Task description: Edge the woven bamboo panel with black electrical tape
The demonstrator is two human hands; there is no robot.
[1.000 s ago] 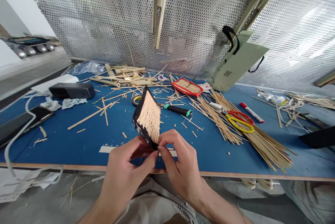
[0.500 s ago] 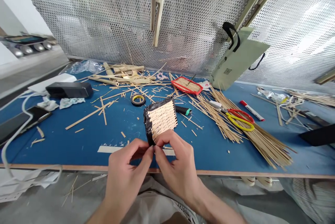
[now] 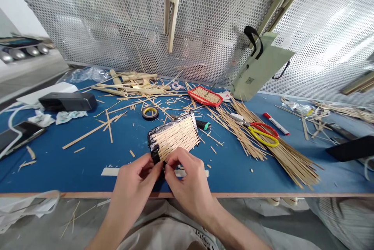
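A small woven bamboo panel [image 3: 175, 137], edged with shiny black tape [image 3: 154, 150] along its top and left side, is tilted up above the table's front. My left hand [image 3: 136, 179] pinches the taped lower left corner between thumb and forefinger. Right beside it, my right hand [image 3: 187, 174] pinches at the same corner, its fingers over the lower edge of the weave. Exactly what lies between the right fingertips is hidden. Beneath the hands a pale flat strip [image 3: 110, 171] lies on the blue table.
Behind the panel lie a black tape roll [image 3: 150, 113] and a black-and-green handled tool [image 3: 203, 125]. To the right are red-and-yellow scissors [image 3: 264, 133], a red marker [image 3: 276, 123] and long bamboo strips [image 3: 292, 160]. A red-edged woven piece [image 3: 205, 96] lies farther back.
The panel has turned, showing more of its woven face with its left end lower. Both hands stay pinched at its corner. The whole view has shifted slightly.
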